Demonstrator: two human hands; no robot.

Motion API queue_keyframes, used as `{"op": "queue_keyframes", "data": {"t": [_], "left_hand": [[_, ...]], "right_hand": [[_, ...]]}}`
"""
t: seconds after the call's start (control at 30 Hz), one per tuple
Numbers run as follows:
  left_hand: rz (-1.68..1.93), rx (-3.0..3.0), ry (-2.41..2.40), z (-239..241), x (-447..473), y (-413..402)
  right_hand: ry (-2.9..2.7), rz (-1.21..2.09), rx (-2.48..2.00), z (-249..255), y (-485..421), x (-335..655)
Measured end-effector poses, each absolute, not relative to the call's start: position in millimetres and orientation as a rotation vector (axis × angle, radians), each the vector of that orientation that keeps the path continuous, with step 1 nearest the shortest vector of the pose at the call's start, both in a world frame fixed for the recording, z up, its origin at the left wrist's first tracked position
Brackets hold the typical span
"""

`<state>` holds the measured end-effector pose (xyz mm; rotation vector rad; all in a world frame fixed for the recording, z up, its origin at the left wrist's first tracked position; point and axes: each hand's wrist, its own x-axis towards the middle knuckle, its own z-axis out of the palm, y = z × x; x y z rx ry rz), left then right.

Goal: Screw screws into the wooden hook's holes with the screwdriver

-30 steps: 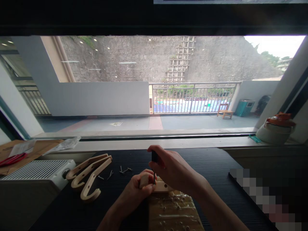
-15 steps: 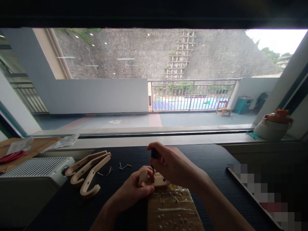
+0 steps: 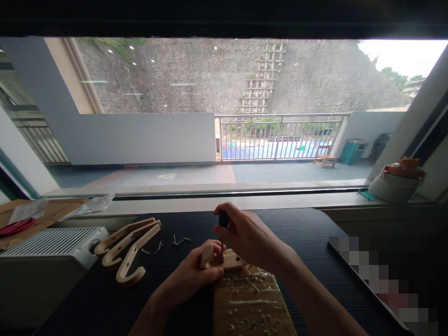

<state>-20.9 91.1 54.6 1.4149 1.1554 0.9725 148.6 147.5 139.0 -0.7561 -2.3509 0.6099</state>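
Note:
My right hand (image 3: pixel 247 235) is closed around a screwdriver (image 3: pixel 222 225) with a dark handle, held upright with its tip down on a wooden hook (image 3: pixel 229 260). My left hand (image 3: pixel 198 273) grips the curved end of that hook and holds it against a wooden board (image 3: pixel 250 303) dotted with small holes. Both lie on a dark ribbed table (image 3: pixel 308 233). Three more wooden hooks (image 3: pixel 129 247) lie to the left, with several loose screws (image 3: pixel 177 241) between them and my hands.
A white slatted heater (image 3: pixel 52 242) stands at the left, with cardboard (image 3: pixel 52 210) and plastic bags behind it. A white and orange pot (image 3: pixel 397 179) sits on the sill at the right. A wide window faces a balcony.
The view has tilted down slightly. My right hand and the screwdriver have shifted a little and turned on the hook; my left hand keeps its grip.

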Motion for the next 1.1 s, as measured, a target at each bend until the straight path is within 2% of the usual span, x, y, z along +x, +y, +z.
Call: {"op": "queue_keyframes", "data": {"t": [1.1], "left_hand": [[0.992, 1.275, 1.063, 44, -27, 93]], "right_hand": [[-2.335, 0.661, -0.714, 139, 141, 145]]}}
